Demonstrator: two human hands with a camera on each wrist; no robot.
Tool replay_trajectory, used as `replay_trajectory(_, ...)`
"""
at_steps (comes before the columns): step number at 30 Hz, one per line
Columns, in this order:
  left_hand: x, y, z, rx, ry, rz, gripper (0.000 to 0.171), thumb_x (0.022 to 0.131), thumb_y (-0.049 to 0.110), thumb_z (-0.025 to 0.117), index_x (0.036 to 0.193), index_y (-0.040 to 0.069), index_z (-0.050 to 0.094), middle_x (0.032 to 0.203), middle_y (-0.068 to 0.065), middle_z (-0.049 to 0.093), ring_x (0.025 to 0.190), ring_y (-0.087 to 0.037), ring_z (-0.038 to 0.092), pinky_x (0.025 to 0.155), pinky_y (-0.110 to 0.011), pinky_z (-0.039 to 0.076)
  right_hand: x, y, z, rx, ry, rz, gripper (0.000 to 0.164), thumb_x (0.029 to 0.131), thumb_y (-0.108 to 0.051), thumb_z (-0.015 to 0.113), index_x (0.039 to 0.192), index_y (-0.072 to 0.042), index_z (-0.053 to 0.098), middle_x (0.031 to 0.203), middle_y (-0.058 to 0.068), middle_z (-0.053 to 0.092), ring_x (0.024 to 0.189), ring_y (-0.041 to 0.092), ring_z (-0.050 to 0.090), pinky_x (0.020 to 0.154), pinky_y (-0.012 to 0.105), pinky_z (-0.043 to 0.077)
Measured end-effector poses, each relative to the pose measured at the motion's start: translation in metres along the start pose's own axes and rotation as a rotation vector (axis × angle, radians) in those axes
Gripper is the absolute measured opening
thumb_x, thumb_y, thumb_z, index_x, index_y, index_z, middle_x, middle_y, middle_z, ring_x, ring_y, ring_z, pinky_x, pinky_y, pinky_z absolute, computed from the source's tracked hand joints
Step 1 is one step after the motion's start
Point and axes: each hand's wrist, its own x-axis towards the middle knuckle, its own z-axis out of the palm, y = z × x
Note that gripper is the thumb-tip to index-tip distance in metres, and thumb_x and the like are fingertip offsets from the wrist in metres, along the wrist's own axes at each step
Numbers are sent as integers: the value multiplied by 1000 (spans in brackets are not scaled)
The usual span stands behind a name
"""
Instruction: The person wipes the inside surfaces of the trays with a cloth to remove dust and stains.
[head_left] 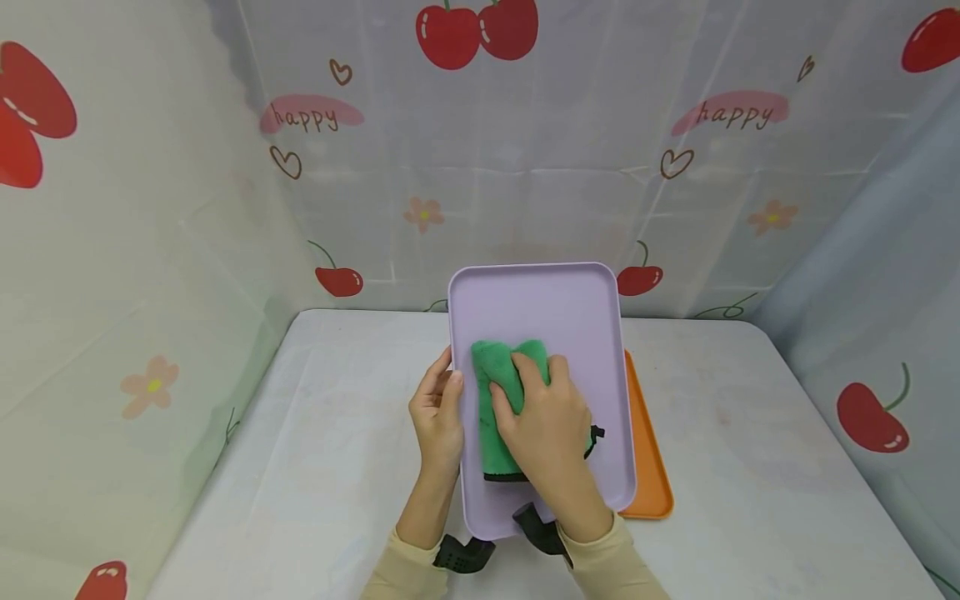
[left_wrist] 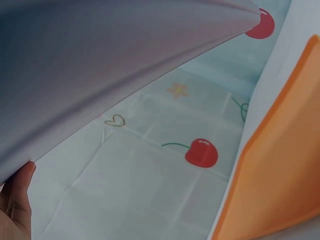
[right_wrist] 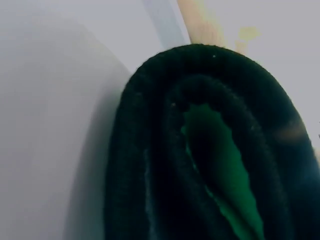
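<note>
A lilac rectangular tray point(head_left: 555, 308) is held up and tilted over the table, its inside facing me. My left hand point(head_left: 438, 421) grips its left edge, thumb in front and fingers behind. In the left wrist view, the tray's underside point(left_wrist: 100, 65) fills the top, with fingertips point(left_wrist: 26, 180) at its edge. My right hand point(head_left: 551, 425) holds a folded green cloth point(head_left: 491, 417) against the tray's face, thumb and fingers spread and bent over it. Seen close in the right wrist view, the cloth's dark trim point(right_wrist: 200, 57) curls round a green fold.
An orange tray point(head_left: 651, 471) lies on the white table point(head_left: 750, 433), partly hidden behind the lilac tray's right side. Printed curtains point(head_left: 525, 183) hang at the back and both sides. Each wrist carries a black camera mount point(head_left: 463, 556).
</note>
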Motion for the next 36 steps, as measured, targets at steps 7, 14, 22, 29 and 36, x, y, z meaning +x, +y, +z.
replay_trajectory(7, -1, 0, 0, -24, -20, 13, 39, 97, 3, 51, 132, -12, 52, 92, 12, 69, 82, -2, 65, 71, -16, 55, -6, -15, 6, 3, 13, -96, 39, 73, -24, 84, 105, -6, 70, 83, 17, 56, 52, 25, 52, 41, 39, 47)
replay_trajectory(14, 0, 0, 0, -53, -20, 5, 39, 97, 3, 49, 133, -13, 50, 94, 11, 70, 83, -3, 66, 72, -17, 56, -8, -17, 7, 9, 41, -138, 39, 72, -22, 85, 105, -6, 69, 80, 15, 53, 53, 23, 51, 41, 37, 47)
replay_trajectory(22, -1, 2, 0, -70, -19, -5, 39, 97, 3, 50, 133, -12, 50, 94, 11, 70, 83, -3, 66, 72, -17, 56, -9, -10, 9, 30, 36, -148, 38, 74, -25, 84, 106, -8, 70, 83, 14, 55, 53, 22, 51, 42, 36, 48)
replay_trajectory(29, -1, 1, 0, -64, -19, -12, 39, 98, 4, 51, 133, -13, 50, 93, 11, 70, 86, -3, 66, 74, -17, 55, -8, 0, 6, 55, 21, -128, 39, 74, -25, 85, 108, -11, 72, 85, 13, 56, 53, 22, 52, 41, 37, 47)
replay_trajectory(36, 1, 2, -2, -27, -4, 4, 39, 98, 7, 53, 132, -11, 52, 93, 12, 69, 86, -3, 65, 74, -17, 55, -9, 16, -1, 41, -5, -68, 39, 73, -23, 85, 108, -10, 72, 88, 15, 58, 54, 25, 56, 43, 40, 49)
